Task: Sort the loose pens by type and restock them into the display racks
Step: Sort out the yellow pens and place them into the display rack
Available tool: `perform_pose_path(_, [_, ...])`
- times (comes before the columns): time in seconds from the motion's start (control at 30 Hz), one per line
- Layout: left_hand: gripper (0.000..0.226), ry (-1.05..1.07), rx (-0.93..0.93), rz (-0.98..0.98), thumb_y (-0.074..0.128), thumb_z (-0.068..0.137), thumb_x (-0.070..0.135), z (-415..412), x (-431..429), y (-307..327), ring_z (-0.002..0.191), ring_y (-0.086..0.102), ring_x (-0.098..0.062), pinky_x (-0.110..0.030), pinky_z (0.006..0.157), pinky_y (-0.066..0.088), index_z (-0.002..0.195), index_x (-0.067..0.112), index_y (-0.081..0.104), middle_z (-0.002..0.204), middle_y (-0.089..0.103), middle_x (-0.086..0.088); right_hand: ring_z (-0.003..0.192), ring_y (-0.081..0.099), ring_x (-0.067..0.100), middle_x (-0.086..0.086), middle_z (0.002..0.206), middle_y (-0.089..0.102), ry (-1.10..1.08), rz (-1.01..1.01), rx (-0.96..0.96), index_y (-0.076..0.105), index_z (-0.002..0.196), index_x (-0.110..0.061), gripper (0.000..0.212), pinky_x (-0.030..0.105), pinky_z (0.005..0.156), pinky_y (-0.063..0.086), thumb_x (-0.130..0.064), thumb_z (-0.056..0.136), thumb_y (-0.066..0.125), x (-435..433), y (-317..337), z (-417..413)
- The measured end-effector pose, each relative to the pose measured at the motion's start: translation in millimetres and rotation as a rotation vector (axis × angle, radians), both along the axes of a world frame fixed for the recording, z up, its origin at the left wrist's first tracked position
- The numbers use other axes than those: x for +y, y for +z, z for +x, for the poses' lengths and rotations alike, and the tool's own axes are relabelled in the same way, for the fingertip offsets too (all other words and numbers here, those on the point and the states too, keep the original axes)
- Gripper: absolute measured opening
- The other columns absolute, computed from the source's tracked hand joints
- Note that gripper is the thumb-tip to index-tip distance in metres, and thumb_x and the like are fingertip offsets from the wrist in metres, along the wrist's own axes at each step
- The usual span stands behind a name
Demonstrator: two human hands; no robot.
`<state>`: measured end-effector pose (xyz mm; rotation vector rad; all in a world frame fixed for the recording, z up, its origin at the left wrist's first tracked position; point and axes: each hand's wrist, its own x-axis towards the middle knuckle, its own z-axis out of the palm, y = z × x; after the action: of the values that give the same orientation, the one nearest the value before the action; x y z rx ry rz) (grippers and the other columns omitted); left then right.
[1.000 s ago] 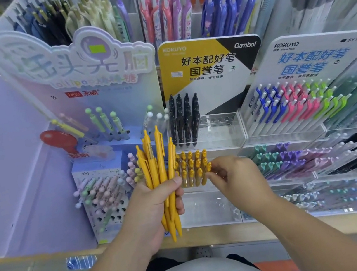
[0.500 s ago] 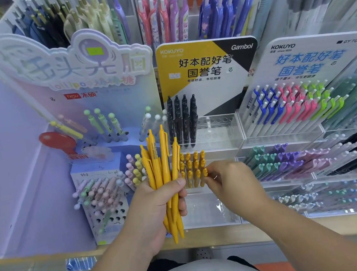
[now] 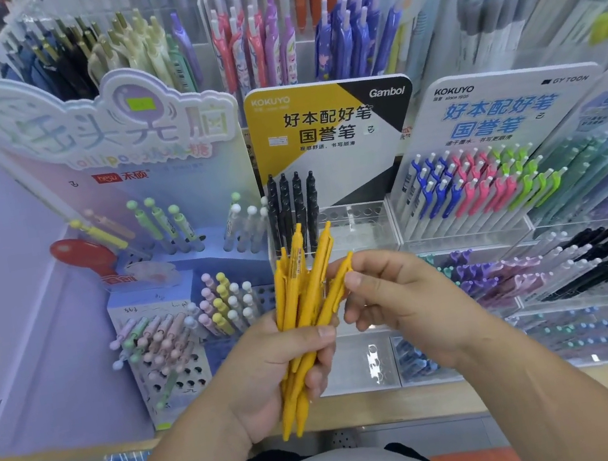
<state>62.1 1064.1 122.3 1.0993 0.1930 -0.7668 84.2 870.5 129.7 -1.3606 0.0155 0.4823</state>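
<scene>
My left hand (image 3: 266, 371) grips a bundle of several yellow pens (image 3: 299, 304), held upright in front of the racks. My right hand (image 3: 403, 294) pinches the top of one yellow pen (image 3: 338, 283) at the right edge of that bundle, thumb and fingers curled round it. Behind the hands stands the clear acrylic rack (image 3: 357, 221) under the yellow Kokuyo sign, with several black pens (image 3: 292, 208) in its back row. The yellow pens standing in the rack's front row are hidden behind my hands.
A lilac lollipop-pen stand (image 3: 158, 337) with pastel pens sits to the left. Racks of blue, pink and green pens (image 3: 481, 183) and of purple and black pens (image 3: 545, 269) fill the right. The wooden shelf edge (image 3: 406, 407) runs below.
My right hand left the rack's front row of yellow pens and came back to the bundle, where it now pinches one pen. The left hand shifted the bundle rightward.
</scene>
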Motion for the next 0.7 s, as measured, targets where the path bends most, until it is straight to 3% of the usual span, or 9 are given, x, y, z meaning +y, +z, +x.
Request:
perform_pose_path(0.23, [0.012,0.208,-0.022,0.076,0.08,0.075,0.013,6.5,-5.6,-6.6,0.053,0.058,-0.02,-0.028,0.047,0.045,0.083,0.013,0.071,0.08,0.068,-0.018,0.066,0.064,0.017,0.005,0.079,0.069,-0.249,-0.005,-0.007,0.071,0.101,-0.009,0.021,0.028,0.061,0.05,-0.021,0.084,0.068,-25.8,0.7,11.1])
perform_pose_path(0.33, [0.013,0.247,-0.016,0.135,0.079,0.073,0.018,7.5,-3.3,-12.1,0.05,0.052,-0.018,-0.028,0.048,0.044,0.083,0.014,0.071,0.071,0.062,-0.012,0.061,0.063,0.015,0.002,0.076,0.068,-0.395,-0.046,-0.063,0.071,0.099,-0.01,0.013,0.027,0.058,0.049,-0.015,0.091,0.061,-38.9,5.2,17.9])
perform_pose_path(0.5, [0.023,0.238,-0.016,0.166,0.08,0.075,0.014,6.8,0.1,-20.5,0.048,0.042,-0.016,-0.028,0.047,0.04,0.092,0.01,0.065,0.06,0.046,-0.005,0.067,0.066,0.017,0.002,0.078,0.071,-0.385,-0.49,-0.369,0.072,0.095,-0.016,0.008,0.025,0.059,0.053,-0.012,0.093,0.065,-45.6,9.6,26.2])
perform_pose_path(0.6, [0.02,0.238,-0.027,0.162,0.076,0.079,0.01,6.0,1.5,-22.0,0.047,0.041,-0.015,-0.028,0.047,0.04,0.094,0.009,0.063,0.059,0.045,-0.005,0.067,0.062,0.007,-0.011,0.075,0.068,-0.277,-0.767,-0.505,0.071,0.092,-0.024,0.007,0.029,0.064,0.055,-0.017,0.089,0.071,-37.4,0.0,30.2])
perform_pose_path(0.7, [0.021,0.246,-0.029,0.164,0.076,0.077,0.01,6.1,3.8,-22.8,0.046,0.041,-0.015,-0.027,0.046,0.04,0.092,0.009,0.062,0.058,0.045,-0.004,0.067,0.061,0.005,-0.02,0.074,0.064,-0.195,-0.905,-0.575,0.074,0.096,-0.021,0.009,0.033,0.066,0.054,-0.02,0.087,0.073,-26.7,-9.7,34.3])
